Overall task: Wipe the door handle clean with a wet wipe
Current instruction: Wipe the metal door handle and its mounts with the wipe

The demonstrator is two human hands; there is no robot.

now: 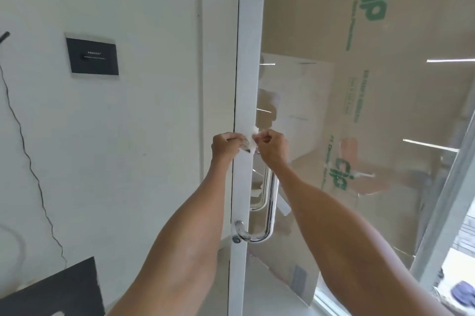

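Note:
A chrome D-shaped door handle [271,212] is fixed to the white frame [250,58] of a glass door. Its lower mount sits above a keyhole [236,239]; its top end is hidden behind my hands. A small white wet wipe [253,139] is stretched in front of the door frame, level with the handle's top. My left hand [226,146] pinches the wipe's left side with curled fingers. My right hand [272,147] pinches its right side. Both forearms reach up from the bottom of the view.
A black wall panel [92,56] hangs on the white wall at left, with a thin dark cable [28,158] running down. Cardboard with green print [372,58] shows behind the glass. A dark board [56,292] lies at bottom left.

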